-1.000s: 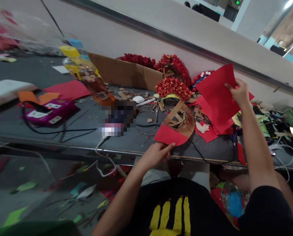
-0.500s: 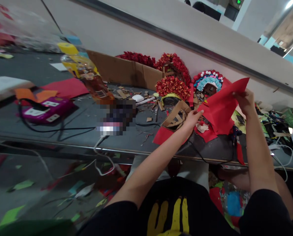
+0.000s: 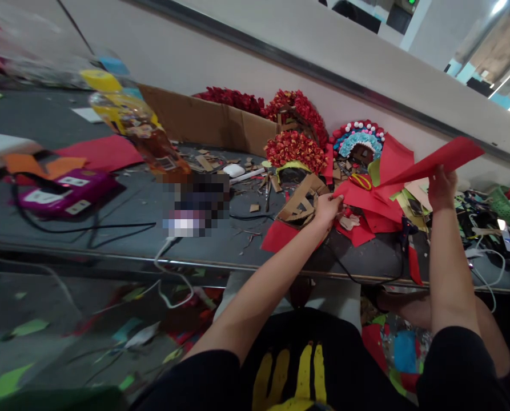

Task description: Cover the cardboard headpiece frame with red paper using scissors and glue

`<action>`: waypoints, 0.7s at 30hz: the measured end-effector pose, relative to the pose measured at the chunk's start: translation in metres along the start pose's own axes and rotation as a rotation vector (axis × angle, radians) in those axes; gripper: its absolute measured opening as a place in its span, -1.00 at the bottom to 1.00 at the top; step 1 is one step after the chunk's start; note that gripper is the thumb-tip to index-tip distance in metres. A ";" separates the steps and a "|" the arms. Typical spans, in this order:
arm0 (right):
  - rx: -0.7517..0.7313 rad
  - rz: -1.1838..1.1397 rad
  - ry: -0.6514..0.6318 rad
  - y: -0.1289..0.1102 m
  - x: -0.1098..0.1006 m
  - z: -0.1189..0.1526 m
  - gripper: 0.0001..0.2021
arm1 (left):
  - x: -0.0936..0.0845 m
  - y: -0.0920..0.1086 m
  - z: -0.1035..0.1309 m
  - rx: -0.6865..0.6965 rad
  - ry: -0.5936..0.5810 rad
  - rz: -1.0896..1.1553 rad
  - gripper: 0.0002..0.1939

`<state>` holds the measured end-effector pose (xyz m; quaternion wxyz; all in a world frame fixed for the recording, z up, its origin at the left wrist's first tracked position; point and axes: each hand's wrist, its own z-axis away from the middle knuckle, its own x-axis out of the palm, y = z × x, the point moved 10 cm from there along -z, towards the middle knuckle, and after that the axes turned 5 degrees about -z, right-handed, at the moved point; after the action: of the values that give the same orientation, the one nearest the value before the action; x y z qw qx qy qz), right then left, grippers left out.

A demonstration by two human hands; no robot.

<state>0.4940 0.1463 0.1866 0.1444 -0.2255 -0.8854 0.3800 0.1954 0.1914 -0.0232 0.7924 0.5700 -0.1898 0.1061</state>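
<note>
My right hand (image 3: 442, 187) is raised over the right part of the table, its fingers closed on red paper (image 3: 434, 162) that slants up to the right. Closer to the middle, my left hand (image 3: 329, 208) pinches the left edge of red paper lying lower down. Whether both hands hold one sheet, I cannot tell. Just behind the left hand's paper show yellow looped handles (image 3: 361, 181), perhaps of scissors. A cut cardboard frame (image 3: 297, 208) lies left of my left hand. What looks like a dark blue glue gun (image 3: 406, 228) rests below the red paper.
Red-petalled arches (image 3: 295, 151) and a blue-and-white headdress-like piece (image 3: 360, 141) stand along the wall. Leftward are a bottle with a yellow cap (image 3: 135, 123), a purple power strip (image 3: 68, 194) and a blurred-out device with a white cable. A green basket (image 3: 509, 205) sits far right.
My right hand has moved right and slightly down, drawing the red paper lower and farther right. The yellow handles have come into view behind it. My left hand keeps its pinch.
</note>
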 end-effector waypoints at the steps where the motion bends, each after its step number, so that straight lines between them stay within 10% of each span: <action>1: 0.023 -0.092 0.063 0.003 -0.010 -0.001 -0.88 | 0.000 0.000 -0.001 0.003 0.001 0.002 -0.87; 13: 0.075 -0.346 0.425 -0.016 -0.075 -0.004 -0.90 | 0.002 0.005 0.003 0.050 -0.030 -0.157 -0.84; 18: 0.064 -0.171 0.453 -0.020 -0.066 0.004 -0.83 | 0.009 0.016 0.034 0.033 -0.179 -0.392 -0.74; 21: -0.051 -0.081 0.359 -0.045 -0.038 0.012 -0.69 | 0.003 0.052 0.059 0.248 -0.138 -0.563 -0.73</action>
<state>0.5084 0.0925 0.2085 0.3098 -0.2573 -0.8631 0.3049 0.1670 0.1529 0.0394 0.7004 0.6981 -0.0635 -0.1343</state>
